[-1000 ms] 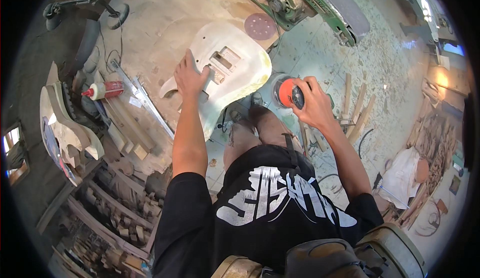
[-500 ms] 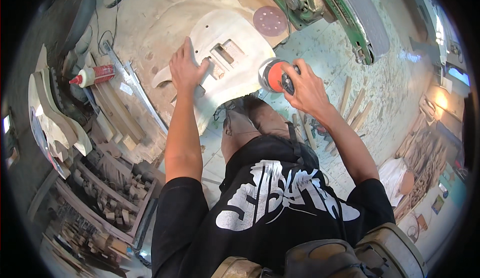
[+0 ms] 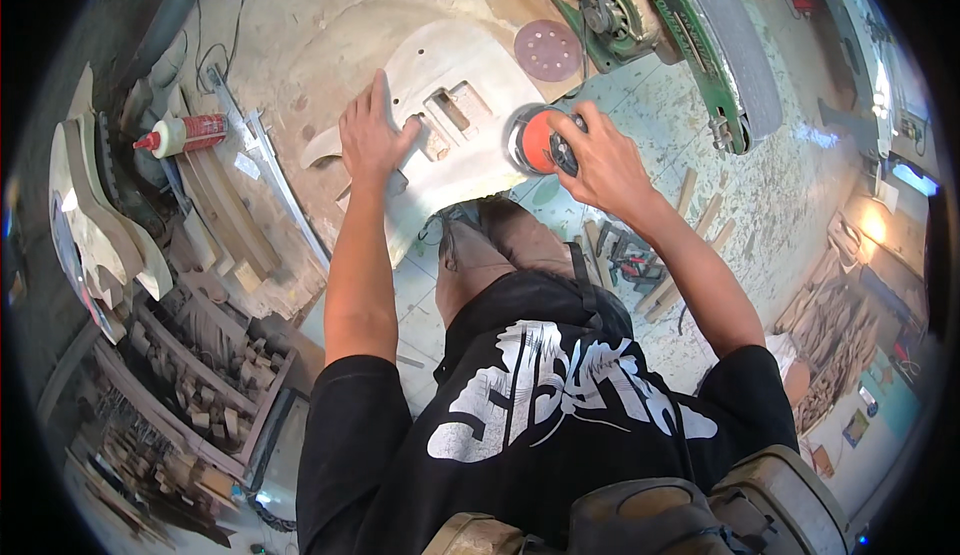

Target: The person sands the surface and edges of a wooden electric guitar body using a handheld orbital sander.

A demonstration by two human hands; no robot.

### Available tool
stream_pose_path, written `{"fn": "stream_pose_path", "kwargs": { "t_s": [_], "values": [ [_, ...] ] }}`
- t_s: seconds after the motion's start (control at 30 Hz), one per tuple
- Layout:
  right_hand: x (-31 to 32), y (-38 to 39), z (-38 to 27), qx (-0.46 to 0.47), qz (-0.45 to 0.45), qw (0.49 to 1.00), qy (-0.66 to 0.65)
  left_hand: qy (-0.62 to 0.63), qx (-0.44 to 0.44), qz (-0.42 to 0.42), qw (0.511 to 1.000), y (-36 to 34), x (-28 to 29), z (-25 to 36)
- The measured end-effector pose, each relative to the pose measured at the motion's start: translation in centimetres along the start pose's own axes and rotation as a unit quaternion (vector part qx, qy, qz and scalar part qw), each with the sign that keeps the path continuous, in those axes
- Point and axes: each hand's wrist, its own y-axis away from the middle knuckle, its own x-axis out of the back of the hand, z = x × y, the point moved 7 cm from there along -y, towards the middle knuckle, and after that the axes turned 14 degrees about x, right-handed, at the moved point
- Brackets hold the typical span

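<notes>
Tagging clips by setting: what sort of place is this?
Probably a woodworking shop: the right hand holds an orange sander, a pale guitar body lies under the left hand, with wood offcuts nearby.

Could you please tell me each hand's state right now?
Left hand: open, resting on the pale wooden guitar body.
Right hand: closed, holding the round orange-and-black power sander.

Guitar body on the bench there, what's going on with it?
A person's left hand rests on the pale guitar body, which lies on the workbench. The right hand grips an orange-and-black sander at the body's right edge. A round, perforated disc lies nearby on the bench.
</notes>
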Motion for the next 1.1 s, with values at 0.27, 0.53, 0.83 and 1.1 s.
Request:
{"fn": "stream_pose_path", "kwargs": {
  "t_s": [0.27, 0.53, 0.83, 1.1],
  "values": [
    [-0.2, 4.1, 2.6, -0.055, -0.032, 0.998, -0.015, -0.014, 0.007, 0.002, 1.000, -0.2, 0.1, 0.1],
    [1.1, -1.2, 0.7, 0.002, -0.025, 1.000, -0.004, -0.018, 0.011, -0.006, 1.000, -0.1, 0.0, -0.1],
    [1.4, -3.0, 2.8, -0.028, -0.038, 0.999, -0.024, -0.018, 0.013, -0.013, 1.000, -0.1, 0.1, -0.3],
    [1.7, -7.9, 2.1, 0.026, -0.014, 1.000, -0.004, -0.027, 0.013, -0.017, 0.999, -0.2, 0.0, -0.1]
  ]
}}
